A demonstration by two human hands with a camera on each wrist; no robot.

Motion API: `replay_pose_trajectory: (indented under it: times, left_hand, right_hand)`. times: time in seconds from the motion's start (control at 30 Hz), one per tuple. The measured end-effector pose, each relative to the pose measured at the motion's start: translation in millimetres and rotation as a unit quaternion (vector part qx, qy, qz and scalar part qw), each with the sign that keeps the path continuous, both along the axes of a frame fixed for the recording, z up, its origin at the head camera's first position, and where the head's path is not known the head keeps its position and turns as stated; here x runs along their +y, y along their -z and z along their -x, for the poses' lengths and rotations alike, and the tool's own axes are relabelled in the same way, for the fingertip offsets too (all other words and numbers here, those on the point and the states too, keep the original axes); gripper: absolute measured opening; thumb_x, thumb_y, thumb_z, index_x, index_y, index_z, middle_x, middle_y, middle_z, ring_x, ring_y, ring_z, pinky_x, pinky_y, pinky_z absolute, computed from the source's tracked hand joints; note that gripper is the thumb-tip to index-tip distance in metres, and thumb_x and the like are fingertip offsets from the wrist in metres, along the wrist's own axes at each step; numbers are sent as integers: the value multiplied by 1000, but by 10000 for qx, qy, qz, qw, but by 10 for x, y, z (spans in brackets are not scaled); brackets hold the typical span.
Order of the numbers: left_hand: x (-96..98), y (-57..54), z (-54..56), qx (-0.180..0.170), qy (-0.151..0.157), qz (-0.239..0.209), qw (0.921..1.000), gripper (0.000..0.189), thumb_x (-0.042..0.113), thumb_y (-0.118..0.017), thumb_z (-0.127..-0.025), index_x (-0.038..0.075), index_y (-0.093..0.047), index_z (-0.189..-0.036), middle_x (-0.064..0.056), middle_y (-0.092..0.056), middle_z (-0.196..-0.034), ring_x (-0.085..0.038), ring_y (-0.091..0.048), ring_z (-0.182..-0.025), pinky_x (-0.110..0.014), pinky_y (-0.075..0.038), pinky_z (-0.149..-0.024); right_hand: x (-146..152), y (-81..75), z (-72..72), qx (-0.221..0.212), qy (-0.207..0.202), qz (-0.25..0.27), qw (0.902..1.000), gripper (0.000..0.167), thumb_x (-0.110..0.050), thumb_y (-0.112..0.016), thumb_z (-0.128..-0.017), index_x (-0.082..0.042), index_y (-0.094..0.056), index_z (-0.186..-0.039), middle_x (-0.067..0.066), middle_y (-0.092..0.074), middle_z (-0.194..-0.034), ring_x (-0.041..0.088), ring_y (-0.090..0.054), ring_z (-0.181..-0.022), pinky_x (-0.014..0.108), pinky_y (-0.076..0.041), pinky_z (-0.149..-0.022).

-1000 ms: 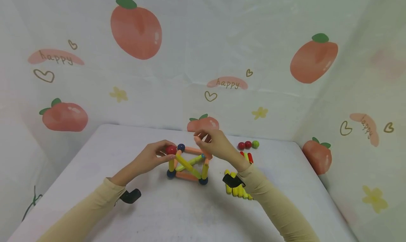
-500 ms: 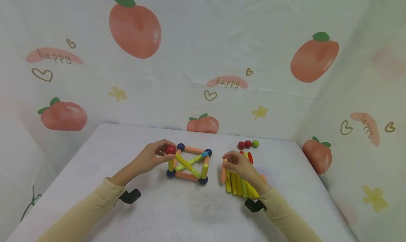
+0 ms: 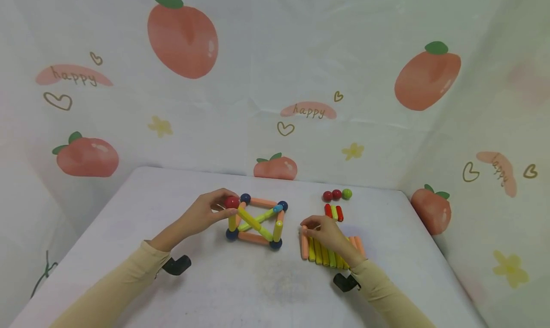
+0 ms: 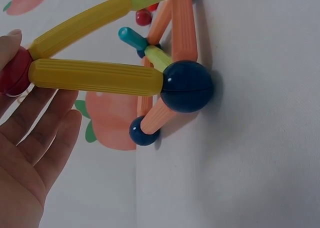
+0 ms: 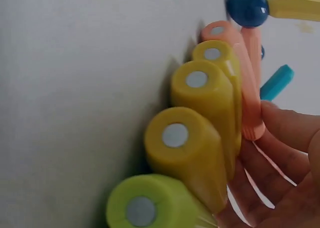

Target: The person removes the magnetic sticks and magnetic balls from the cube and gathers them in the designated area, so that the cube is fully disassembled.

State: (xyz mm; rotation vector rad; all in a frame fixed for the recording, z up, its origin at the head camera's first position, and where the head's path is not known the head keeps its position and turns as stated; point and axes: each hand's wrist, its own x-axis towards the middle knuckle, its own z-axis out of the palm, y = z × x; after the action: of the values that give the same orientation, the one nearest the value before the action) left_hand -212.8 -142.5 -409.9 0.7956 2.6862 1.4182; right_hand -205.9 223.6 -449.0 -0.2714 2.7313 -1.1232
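My left hand (image 3: 206, 214) pinches a red ball (image 3: 232, 202) between thumb and fingers. That ball joins the upper ends of an upright yellow rod (image 4: 95, 77) and a slanting yellow rod (image 3: 249, 218). Below them lies a square of orange rods (image 3: 253, 238) with dark blue balls (image 3: 275, 243) at its corners. A short blue rod (image 3: 278, 208) sticks up at the far right corner, and another yellow rod (image 3: 278, 231) stands at the near right. My right hand (image 3: 328, 233) holds the far end of an orange rod (image 3: 304, 247), lying at the left end of a row of yellow rods (image 5: 185, 143).
Beyond the row lie short red and yellow-green rods (image 3: 334, 213). Further back sit two red balls (image 3: 337, 194) and a green ball (image 3: 347, 194). More orange rods (image 3: 359, 245) lie at the row's right. A patterned cloth wall (image 3: 240, 79) rises behind the white table (image 3: 240, 290).
My right hand has moved from the square's far right corner, right and towards me, carrying the orange rod down beside the row. My left hand has stayed at the red ball.
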Motion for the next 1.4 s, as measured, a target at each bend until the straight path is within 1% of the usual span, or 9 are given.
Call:
replay_pose_trajectory:
  times: [0.27,0.47,0.67,0.77,0.97,1.1,1.2,1.3,1.4]
  left_hand:
    - [-2,-6,-15,-46,4,-25,10000,41,33,-73,-90,14,-61,-123,1,-68,-102,-14,-64,-94,-22,-55,-84]
    - [-7,-10,-18,-36,-2,-61,10000,39,32,-73,-90,15,-62,-123,2,-68,-102,-14,-64,-94,-22,-55,-85]
    - [-12,-15,-13,-58,-18,-59,10000,39,32,-73,-90,14,-61,-123,1,-68,-103,-15,-64,-95,-21,-54,-84]
    - [-12,-4,-7,-101,-8,-79,9999,39,32,-72,-90,15,-61,-123,0,-67,-103,-15,-64,-95,-21,-54,-85]
    - [-1,-6,-16,-128,18,-118,9998,43,32,-72,-90,10,-61,-125,0,-68,-105,-16,-64,-97,-20,-54,-85]
    - [2,-14,-18,-109,24,-100,9999,44,32,-72,-90,8,-60,-125,0,-68,-105,-16,-64,-96,-20,-54,-85]
    - [1,-12,-14,-123,34,-105,9999,44,32,-72,-90,9,-60,-125,0,-67,-105,-16,-63,-96,-20,-54,-85]
    - [-1,-6,-12,-134,32,-122,9998,42,31,-72,-90,10,-61,-125,0,-67,-104,-16,-63,-96,-20,-54,-85]
    - [-3,1,-10,-116,31,-120,9999,40,31,-72,-90,13,-61,-124,0,-68,-104,-16,-63,-96,-20,-54,-85]
  right_hand:
    - [-24,40,7,-82,11,-146,9999,16,-21,-69,-93,-13,-72,-106,0,-71,-100,14,-59,-89,31,-52,-84]
    - [-61,-66,75,-1,-158,-372,9992,17,-16,-68,-93,-12,-72,-109,1,-71,-103,16,-61,-94,37,-55,-89]
    - [-247,-231,299,491,-841,-218,9950,28,-13,-68,-93,-8,-68,-120,9,-70,-117,23,-63,-104,42,-55,-94]
    - [-382,-249,428,698,-1276,-138,9893,33,-12,-70,-91,-10,-67,-124,9,-68,-122,26,-63,-108,43,-54,-96]
    - [-559,-254,593,1230,-1822,-515,9742,28,-8,-73,-88,-11,-71,-117,6,-69,-112,23,-63,-102,42,-54,-94]
    - [-595,-234,641,1424,-1894,-704,9690,21,-5,-70,-89,-10,-72,-109,3,-72,-105,18,-66,-97,39,-56,-92]
    - [-603,-206,650,1506,-1841,-691,9688,17,-9,-70,-91,-11,-69,-108,2,-74,-102,16,-68,-96,36,-57,-91]
    - [-605,-189,636,1455,-1695,-560,9731,17,-14,-68,-93,-12,-65,-110,3,-74,-103,17,-69,-97,35,-57,-89]
    - [-591,-195,618,1280,-1365,-306,9819,18,-19,-66,-96,-13,-62,-112,3,-73,-104,17,-68,-97,33,-57,-87]
